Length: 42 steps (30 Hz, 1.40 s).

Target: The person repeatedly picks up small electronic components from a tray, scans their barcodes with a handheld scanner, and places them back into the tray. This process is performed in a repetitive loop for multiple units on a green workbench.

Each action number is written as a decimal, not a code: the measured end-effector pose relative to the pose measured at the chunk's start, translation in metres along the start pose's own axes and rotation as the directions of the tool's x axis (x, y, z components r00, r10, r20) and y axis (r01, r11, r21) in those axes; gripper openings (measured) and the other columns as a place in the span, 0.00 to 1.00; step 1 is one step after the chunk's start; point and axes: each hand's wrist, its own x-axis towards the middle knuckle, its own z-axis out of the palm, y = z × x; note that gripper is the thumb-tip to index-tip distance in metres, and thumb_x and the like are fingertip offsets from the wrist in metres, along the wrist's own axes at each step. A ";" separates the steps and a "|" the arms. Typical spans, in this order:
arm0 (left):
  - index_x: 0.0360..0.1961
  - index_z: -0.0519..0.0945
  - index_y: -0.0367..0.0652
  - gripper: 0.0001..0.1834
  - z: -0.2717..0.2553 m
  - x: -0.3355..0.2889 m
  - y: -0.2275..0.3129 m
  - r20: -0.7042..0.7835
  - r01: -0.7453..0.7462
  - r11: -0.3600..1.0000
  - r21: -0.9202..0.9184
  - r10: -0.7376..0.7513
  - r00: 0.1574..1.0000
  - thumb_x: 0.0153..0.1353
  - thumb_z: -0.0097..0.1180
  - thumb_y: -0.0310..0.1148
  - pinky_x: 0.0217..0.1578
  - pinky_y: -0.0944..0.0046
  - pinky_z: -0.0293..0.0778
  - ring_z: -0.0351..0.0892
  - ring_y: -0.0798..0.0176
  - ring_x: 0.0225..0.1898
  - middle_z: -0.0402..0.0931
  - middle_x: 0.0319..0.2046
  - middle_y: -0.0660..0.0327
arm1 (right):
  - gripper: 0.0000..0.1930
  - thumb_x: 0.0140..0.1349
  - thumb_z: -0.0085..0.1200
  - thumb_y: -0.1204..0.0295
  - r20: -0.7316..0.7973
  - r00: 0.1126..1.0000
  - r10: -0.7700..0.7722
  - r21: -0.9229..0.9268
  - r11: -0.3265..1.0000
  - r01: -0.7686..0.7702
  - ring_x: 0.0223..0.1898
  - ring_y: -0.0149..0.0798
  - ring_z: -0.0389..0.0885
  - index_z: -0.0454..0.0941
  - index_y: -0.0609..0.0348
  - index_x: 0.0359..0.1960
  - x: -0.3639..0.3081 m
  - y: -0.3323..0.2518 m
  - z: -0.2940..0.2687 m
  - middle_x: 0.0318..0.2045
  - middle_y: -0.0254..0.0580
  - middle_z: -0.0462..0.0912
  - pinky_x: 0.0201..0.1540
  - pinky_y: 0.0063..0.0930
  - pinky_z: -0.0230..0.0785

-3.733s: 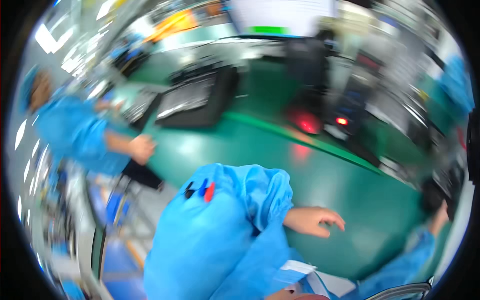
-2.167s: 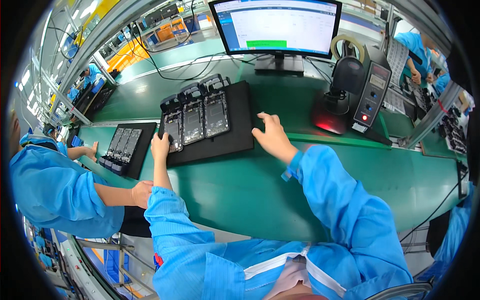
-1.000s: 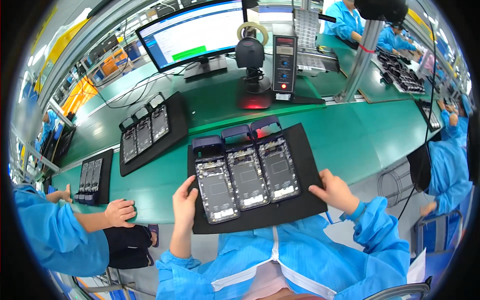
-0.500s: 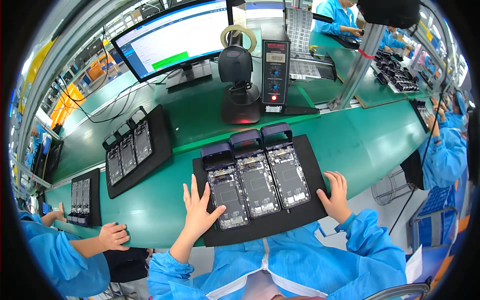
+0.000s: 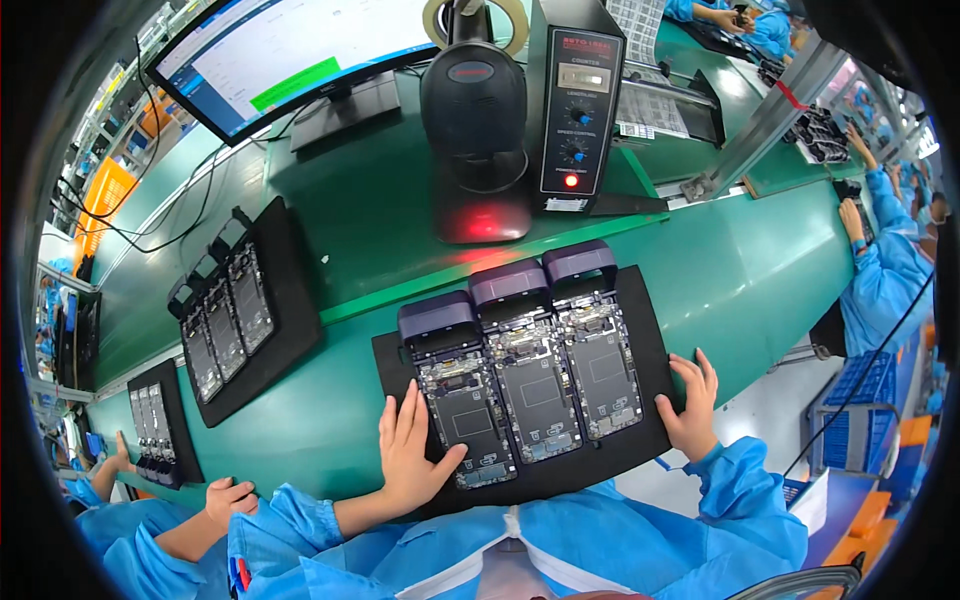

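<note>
Three opened phones with bare circuit boards lie side by side on a black mat (image 5: 655,340): a left phone (image 5: 470,420), a middle phone (image 5: 535,390) and a right phone (image 5: 603,375). Dark purple frame-like pieces (image 5: 510,290) stand up at their far ends. My left hand (image 5: 413,460) rests at the mat's left side, fingers stretched out, its thumb over the left phone's lower edge. At the mat's right edge lies my right hand (image 5: 690,410), fingers apart, touching the edge. Neither hand grips anything.
Beyond the phones stands a black scanner (image 5: 475,110) on a red-lit base, beside a black control box (image 5: 575,120) and a monitor (image 5: 300,60). Another mat with opened phones (image 5: 230,320) lies left. A co-worker's hand (image 5: 228,500) rests at the left table edge.
The whole view has shifted, and the scanner and box look larger. My left fingers have drawn closer together; the phones stay on the mat between my hands. At far right, a co-worker's arm has moved.
</note>
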 end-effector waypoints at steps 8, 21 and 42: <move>0.56 0.59 0.36 0.37 0.001 0.003 -0.002 -0.260 -0.044 0.991 -0.125 0.010 0.965 0.43 0.58 0.33 0.57 0.47 0.48 0.46 0.37 0.60 0.48 0.60 0.46 | 0.24 0.43 0.52 0.73 0.122 0.987 -0.105 -0.040 0.993 0.111 0.52 0.53 0.60 0.66 0.53 0.47 0.064 -0.026 -0.030 0.46 0.42 0.67 0.54 0.48 0.51; 0.48 0.67 0.41 0.31 -0.021 0.158 0.055 -0.141 -0.238 0.930 0.281 0.285 0.948 0.47 0.55 0.50 0.35 0.58 0.70 0.73 0.51 0.34 0.68 0.35 0.54 | 0.27 0.41 0.60 0.55 0.118 0.852 -0.510 -0.083 0.850 0.520 0.36 0.43 0.68 0.72 0.50 0.44 0.184 -0.094 0.012 0.34 0.35 0.72 0.39 0.35 0.63; 0.56 0.59 0.43 0.36 -0.045 0.032 0.032 -0.335 -0.120 0.990 0.077 0.139 0.932 0.46 0.59 0.41 0.54 0.50 0.55 0.53 0.43 0.58 0.47 0.59 0.45 | 0.33 0.45 0.57 0.73 -0.001 0.974 -0.225 0.118 0.968 0.223 0.50 0.50 0.60 0.57 0.58 0.56 0.107 -0.047 -0.011 0.48 0.50 0.62 0.53 0.37 0.53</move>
